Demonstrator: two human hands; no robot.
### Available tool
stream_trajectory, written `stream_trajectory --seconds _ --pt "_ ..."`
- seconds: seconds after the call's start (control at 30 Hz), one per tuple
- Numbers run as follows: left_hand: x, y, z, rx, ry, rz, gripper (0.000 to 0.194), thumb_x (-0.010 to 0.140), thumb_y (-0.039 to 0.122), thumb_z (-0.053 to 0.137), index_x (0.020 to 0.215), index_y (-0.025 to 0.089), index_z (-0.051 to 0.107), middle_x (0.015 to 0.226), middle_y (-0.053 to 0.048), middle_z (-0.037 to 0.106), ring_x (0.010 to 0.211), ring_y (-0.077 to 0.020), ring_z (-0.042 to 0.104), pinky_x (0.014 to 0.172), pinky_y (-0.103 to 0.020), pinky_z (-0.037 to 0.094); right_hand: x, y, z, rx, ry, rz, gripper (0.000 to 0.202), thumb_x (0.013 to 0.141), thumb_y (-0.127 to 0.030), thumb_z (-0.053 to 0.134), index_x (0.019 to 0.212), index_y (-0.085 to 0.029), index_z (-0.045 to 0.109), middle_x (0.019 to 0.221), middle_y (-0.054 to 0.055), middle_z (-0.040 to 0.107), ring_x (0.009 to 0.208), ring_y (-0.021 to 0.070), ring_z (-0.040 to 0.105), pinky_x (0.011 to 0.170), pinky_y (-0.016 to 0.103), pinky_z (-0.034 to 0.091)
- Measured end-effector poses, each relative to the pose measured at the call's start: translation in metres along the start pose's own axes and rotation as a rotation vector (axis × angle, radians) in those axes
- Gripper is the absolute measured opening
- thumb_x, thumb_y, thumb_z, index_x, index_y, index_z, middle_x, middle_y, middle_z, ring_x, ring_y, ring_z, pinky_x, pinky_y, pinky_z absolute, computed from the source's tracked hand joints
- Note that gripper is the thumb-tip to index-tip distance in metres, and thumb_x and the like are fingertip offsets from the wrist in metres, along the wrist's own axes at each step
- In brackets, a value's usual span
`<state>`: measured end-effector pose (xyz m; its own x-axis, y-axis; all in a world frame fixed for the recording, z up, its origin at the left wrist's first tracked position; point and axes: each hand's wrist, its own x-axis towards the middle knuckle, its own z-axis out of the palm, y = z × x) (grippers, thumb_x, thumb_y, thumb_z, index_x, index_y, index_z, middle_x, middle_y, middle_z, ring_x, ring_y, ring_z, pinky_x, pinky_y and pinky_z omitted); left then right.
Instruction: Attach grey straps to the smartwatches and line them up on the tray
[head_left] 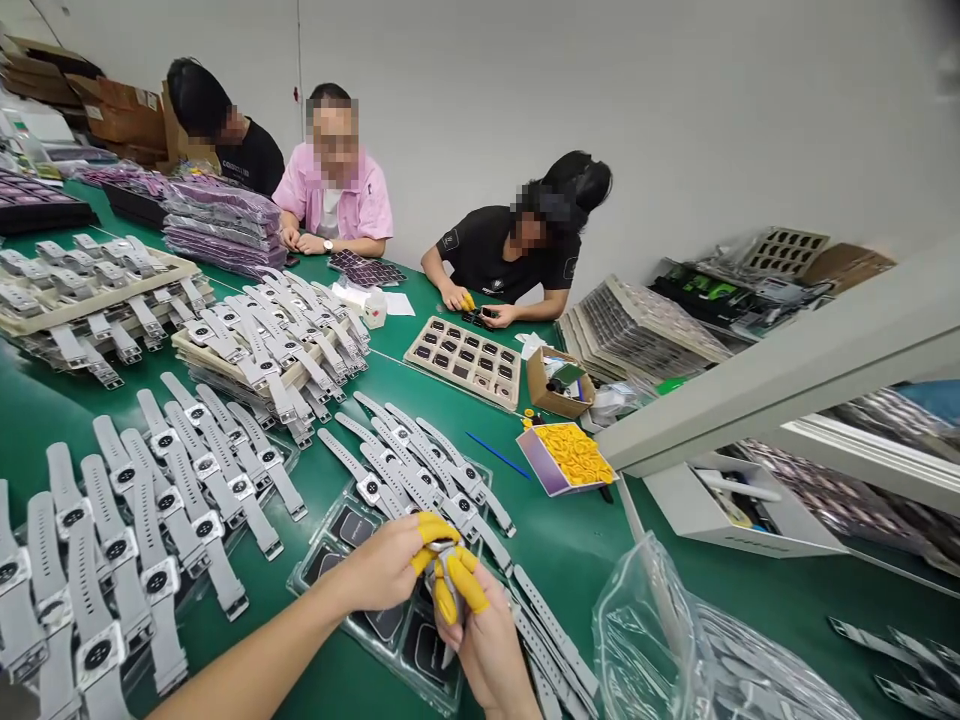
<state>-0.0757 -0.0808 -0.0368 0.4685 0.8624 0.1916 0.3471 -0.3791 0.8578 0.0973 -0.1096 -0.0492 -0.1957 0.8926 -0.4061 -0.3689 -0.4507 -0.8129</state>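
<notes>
Yellow finger cots cover several fingertips of both my hands. My left hand (386,567) and my right hand (478,610) meet over a clear plastic tray (330,585), pinching a grey watch (437,568) between them. Much of that watch is hidden by the fingers. Dark square pieces lie in the tray's pockets. Just beyond my hands, several grey-strapped smartwatches (427,482) rest across the tray's far end. Loose grey straps (551,640) lie right of my right hand. To the left, rows of grey watches (166,500) are laid face down, sensor backs up.
Stacked trays of watches (262,345) stand at the back left. A box of yellow finger cots (568,455), a blue stick (498,455) and a beige tray (463,365) lie ahead. Clear bags (660,630) and a slanted white beam (750,350) are at right. Three people sit opposite.
</notes>
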Motion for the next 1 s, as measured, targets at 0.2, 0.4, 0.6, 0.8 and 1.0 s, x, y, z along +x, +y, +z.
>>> stream_trajectory --seconds 0.2,0.4,0.6,0.8,1.0 --pt "-0.003 0.011 -0.005 0.038 -0.056 -0.009 0.043 0.102 0.018 0.039 0.143 0.016 0.054 0.133 -0.015 0.062 0.126 -0.0224 0.058 0.113 -0.041 0.050 -0.001 -0.010 0.005 0.089 0.006 0.073 0.058 0.064 -0.062 0.094 0.075 -0.019 0.056 0.052 -0.008 0.046 0.040 0.0022 0.027 0.038 0.017 0.022" --pt "-0.001 0.016 -0.009 0.074 -0.070 -0.008 0.038 0.104 0.018 0.036 0.134 0.016 0.059 0.125 -0.012 0.063 0.120 -0.0215 0.057 0.111 -0.037 0.050 -0.002 -0.017 0.004 0.154 -0.061 0.107 0.054 0.067 -0.056 0.094 0.075 -0.018 0.058 0.052 -0.008 0.047 0.040 0.0012 0.025 0.036 0.015 0.020" --pt "0.001 0.018 -0.007 0.367 -0.127 0.032 0.026 0.098 0.015 0.045 0.116 0.017 0.063 0.112 -0.010 0.062 0.109 -0.0240 0.055 0.100 -0.036 0.052 0.000 -0.016 -0.001 0.094 -0.085 0.151 0.054 0.069 -0.055 0.093 0.074 -0.019 0.054 0.050 -0.009 0.043 0.041 0.0009 0.022 0.036 0.013 0.018" --pt "0.000 0.021 -0.013 0.492 -0.206 0.046 0.019 0.098 0.015 0.045 0.106 0.017 0.062 0.103 -0.008 0.062 0.101 -0.0240 0.054 0.094 -0.035 0.050 0.000 -0.014 -0.003 -0.007 -0.068 0.150 0.057 0.073 -0.062 0.088 0.074 -0.019 0.050 0.052 -0.008 0.044 0.042 0.0008 0.022 0.038 0.013 0.019" --pt "0.001 0.019 -0.013 0.568 -0.230 0.045 0.016 0.096 0.021 0.051 0.104 0.016 0.064 0.100 -0.010 0.064 0.101 -0.0257 0.057 0.098 -0.036 0.049 -0.002 -0.009 -0.002 -0.048 -0.046 0.185 0.059 0.067 -0.064 0.091 0.074 -0.019 0.053 0.053 -0.009 0.040 0.044 0.0022 0.020 0.039 0.015 0.018"
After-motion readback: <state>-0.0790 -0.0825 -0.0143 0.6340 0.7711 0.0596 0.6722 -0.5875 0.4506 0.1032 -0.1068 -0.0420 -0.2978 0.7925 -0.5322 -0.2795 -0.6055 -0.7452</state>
